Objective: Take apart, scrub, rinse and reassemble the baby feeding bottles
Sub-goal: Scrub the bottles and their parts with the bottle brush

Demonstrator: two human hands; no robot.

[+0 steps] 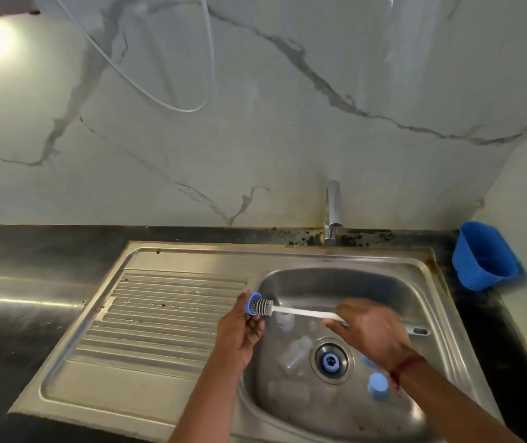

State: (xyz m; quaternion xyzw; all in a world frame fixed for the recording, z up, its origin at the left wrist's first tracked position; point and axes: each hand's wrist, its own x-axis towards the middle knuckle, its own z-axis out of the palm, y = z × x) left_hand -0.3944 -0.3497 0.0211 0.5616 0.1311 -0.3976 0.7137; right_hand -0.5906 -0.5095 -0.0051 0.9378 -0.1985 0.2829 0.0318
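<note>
Scrubbing step. Left hand (241, 330) pinches a blue collar (253, 303) in its fingertips at the sink's (287, 255) 10 o'clock rim. Right hand (370, 330) grips the brush (300, 312) handle, bristles at the collar's mouth. Clear bottles (294, 353), a ring (331, 360) on the drain and a cap (377, 383) at 5 o'clock wait in the basin. To do it well: hold the collar firm, twist the bristles through the threads, stay over the basin.

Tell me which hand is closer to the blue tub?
Right. The right hand is over the basin, left of the blue tub; the left hand is farther left, beside the drainboard.
</note>
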